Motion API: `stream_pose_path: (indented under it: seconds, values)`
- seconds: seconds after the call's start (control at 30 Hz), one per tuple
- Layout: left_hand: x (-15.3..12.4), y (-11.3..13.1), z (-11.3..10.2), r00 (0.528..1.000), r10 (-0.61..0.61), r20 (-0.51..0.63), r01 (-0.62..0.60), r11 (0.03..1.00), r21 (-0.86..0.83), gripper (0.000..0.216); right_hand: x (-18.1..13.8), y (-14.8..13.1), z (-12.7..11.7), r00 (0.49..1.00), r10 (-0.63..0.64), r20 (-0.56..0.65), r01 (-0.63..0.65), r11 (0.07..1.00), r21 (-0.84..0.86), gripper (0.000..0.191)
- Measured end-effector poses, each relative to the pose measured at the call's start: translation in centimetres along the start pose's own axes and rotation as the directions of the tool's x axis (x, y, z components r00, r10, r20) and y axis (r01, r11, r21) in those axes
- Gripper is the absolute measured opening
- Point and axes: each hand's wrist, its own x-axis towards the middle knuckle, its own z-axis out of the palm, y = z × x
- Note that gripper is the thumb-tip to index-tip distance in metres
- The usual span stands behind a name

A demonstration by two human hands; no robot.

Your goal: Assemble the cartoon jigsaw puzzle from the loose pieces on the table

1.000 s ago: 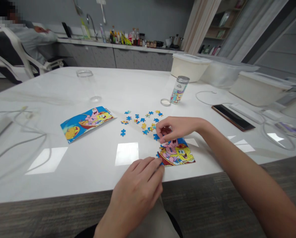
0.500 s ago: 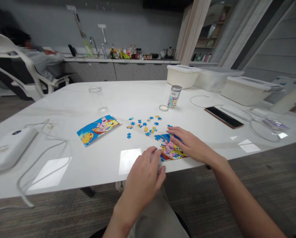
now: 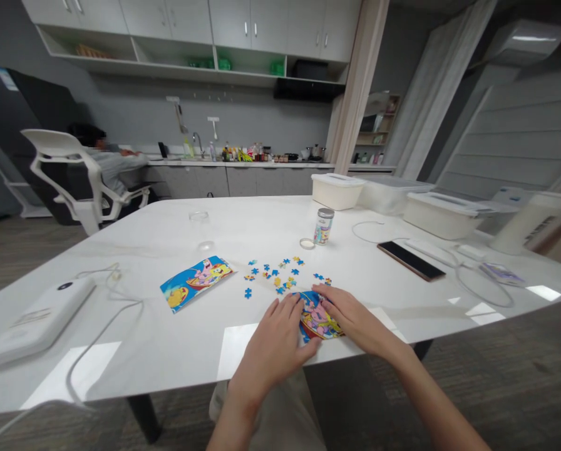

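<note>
A partly assembled cartoon jigsaw lies near the front edge of the white table. My left hand rests flat on its left side with fingers stretched out. On its right side lies my right hand, also flat with fingers extended. Several loose blue and yellow puzzle pieces are scattered just beyond the jigsaw. A printed reference picture lies to the left of them. Neither hand holds anything.
A small puzzle jar and its lid stand behind the pieces. A phone, cables and white storage boxes lie at the right. A white device with a cable sits left. A person sits in a chair at the far left.
My right hand let go its pinch above the jigsaw and laid flat on it. My left hand slid onto the jigsaw's left side. The view tilted up and back.
</note>
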Motion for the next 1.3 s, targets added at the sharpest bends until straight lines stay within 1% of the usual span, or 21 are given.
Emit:
stream_pose_path:
  seconds: [0.1,0.17,0.23,0.37,0.47,0.57,0.73,0.83,0.97,1.13,1.3]
  values:
    - [0.0,-0.1,0.2,1.0,-0.006,0.0,0.006,1.0,0.01,0.056,-0.2,-0.1,-0.3,0.998,0.068,0.006,-0.068,0.993,0.095,0.055]
    - [0.0,-0.2,0.3,1.0,-0.002,-0.002,0.002,1.0,0.011,0.056,-0.1,-0.2,-0.4,0.997,0.082,0.008,-0.082,0.99,0.11,0.055]
    - [0.1,-0.4,0.5,1.0,0.014,-0.024,-0.014,1.0,0.006,0.054,0.0,-0.3,-0.5,0.999,0.048,0.012,-0.049,0.996,0.07,0.053]
    - [0.1,-0.7,1.0,0.996,0.028,-0.082,-0.028,1.0,-0.004,0.049,0.2,-0.6,-0.3,0.995,-0.077,0.057,0.081,0.994,-0.074,0.051]
    - [0.1,-0.9,1.4,0.994,0.028,-0.103,-0.029,1.0,-0.003,0.049,0.2,-0.8,0.0,0.992,-0.113,0.058,0.121,0.982,-0.145,0.051]
    - [0.0,-1.0,1.7,0.994,0.02,-0.111,-0.019,1.0,0.011,0.05,0.3,-0.9,0.2,0.989,-0.136,0.05,0.143,0.974,-0.178,0.05]
    - [0.0,-0.7,1.6,0.992,-0.001,-0.127,0.004,1.0,0.02,0.047,0.8,-1.2,0.6,0.987,-0.158,0.039,0.162,0.967,-0.196,0.048]
    - [0.0,-0.5,1.2,0.99,-0.034,-0.137,0.038,0.999,0.023,0.043,1.2,-1.7,0.7,0.986,-0.162,0.028,0.164,0.968,-0.19,0.045]
    - [0.0,-0.3,0.9,0.99,-0.08,-0.117,0.086,0.995,0.047,0.044,1.4,-1.9,0.9,0.988,-0.152,0.03,0.154,0.969,-0.193,0.045]
    - [-0.1,-0.3,0.8,0.99,-0.094,-0.101,0.1,0.993,0.055,0.048,1.4,-1.6,1.1,0.989,-0.138,0.049,0.144,0.975,-0.17,0.047]
    - [-0.1,-0.4,1.0,0.989,-0.087,-0.119,0.093,0.994,0.053,0.046,1.7,-1.8,1.1,0.988,-0.128,0.087,0.14,0.977,-0.158,0.05]
